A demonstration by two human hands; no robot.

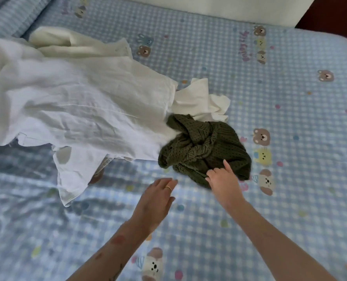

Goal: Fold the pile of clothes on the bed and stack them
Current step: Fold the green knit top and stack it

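**Green knit garment being reached at the pile's edge**

The green knit garment (205,148) is being touched at its near edge by the right hand (224,182), index finger extended. The left hand (156,196) is being held flat and relaxed just left of it, above the checked bedsheet (290,118). White clothes (77,102) are lying beyond the left hand.

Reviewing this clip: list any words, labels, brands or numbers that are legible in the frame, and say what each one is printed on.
Purple lettering on the bed sheet, beside the stacked bear motifs near the far edge: runs sideways and is too blurred to read.
Purple lettering on the sheet at the top left: too blurred to read.
Pink lettering on the sheet beside the green knit garment: partly hidden and blurred, not readable.
White garments: no label or print shows.
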